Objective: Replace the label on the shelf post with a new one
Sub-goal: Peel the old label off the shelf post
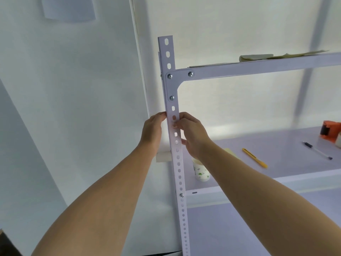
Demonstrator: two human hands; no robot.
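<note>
Nearest the camera, two bare forearms reach up to one upright shelf post (178,163), and both hands meet it at the same height. The left hand (153,130) has its grip wrapped on the post's left edge, fingers curled behind the metal and thumb tip at the front, steadying it. The right hand (193,133) comes in from the other side with its fingers bent, and the fingertips (178,124) sit on the front face of the post. Under those tips is a small pale pinkish patch, which I take to be the label (174,126). Whether this grip pinches a lifted corner or only presses on it cannot be told. The label lies directly at the right grip and just right of the left grip, so the right hand is the nearer one. The post's long axis runs up and down through both grips, and any peel would likely travel along it. The label itself is too small to give its own direction. Below and right of the right grip, on the lower shelf (276,178), stand one paper cup (201,172), then one yellow knife (254,157), one pen (317,150) and, farthest right, one orange tape dispenser (330,133). Above the grips, four bolts show on the post and its bracket, and some papers (256,57) lie on the top shelf
</note>
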